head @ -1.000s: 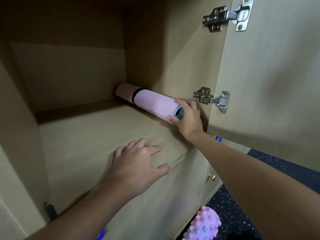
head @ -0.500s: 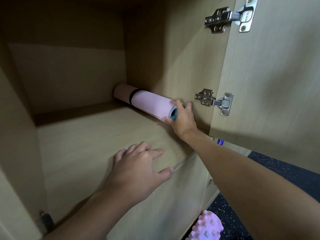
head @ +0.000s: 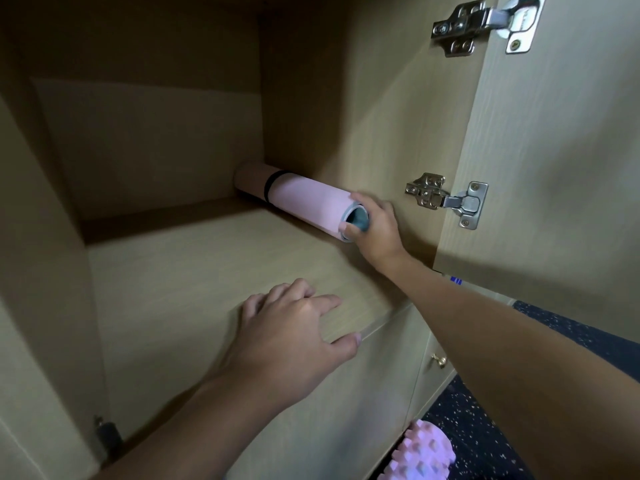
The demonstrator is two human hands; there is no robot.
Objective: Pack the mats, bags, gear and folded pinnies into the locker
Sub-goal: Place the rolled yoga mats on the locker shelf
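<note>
A rolled pink mat (head: 304, 202) with a black strap lies on the locker shelf (head: 194, 271) along the right inner wall, its far end in the back corner. My right hand (head: 375, 230) grips the mat's near end, thumb and fingers around the grey-blue inner roll. My left hand (head: 294, 337) rests flat on the shelf's front edge, fingers spread, holding nothing. The locker is made of light wood, and its inside is shadowed.
The open locker door (head: 554, 168) stands at the right on two metal hinges (head: 446, 199). A pink spiky foam roller (head: 422, 455) lies on the dark speckled floor below. A lower cabinet door has a small brass knob (head: 440, 361).
My right hand has pushed the mat a little deeper along the right wall. My left hand stays on the shelf edge.
</note>
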